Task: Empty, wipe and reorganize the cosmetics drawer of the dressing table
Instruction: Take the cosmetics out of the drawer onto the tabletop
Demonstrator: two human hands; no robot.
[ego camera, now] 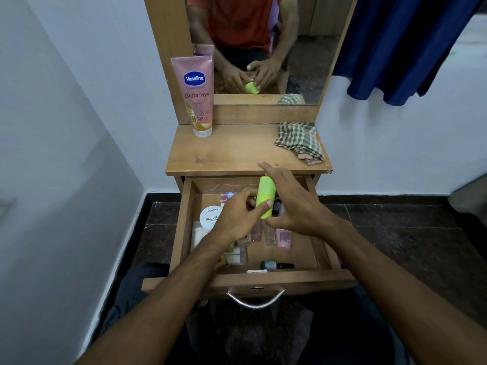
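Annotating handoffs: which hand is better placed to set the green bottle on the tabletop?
Likely the right hand. It holds the green bottle too, and sits nearer the tabletop, index finger already over its front edge. The left hand pinches the bottle lower, over the open drawer.

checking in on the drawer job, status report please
Left hand and right hand both hold the green bottle over the open drawer. Drawer not yet emptied. Cloth unused on the tabletop. Nothing in the way.
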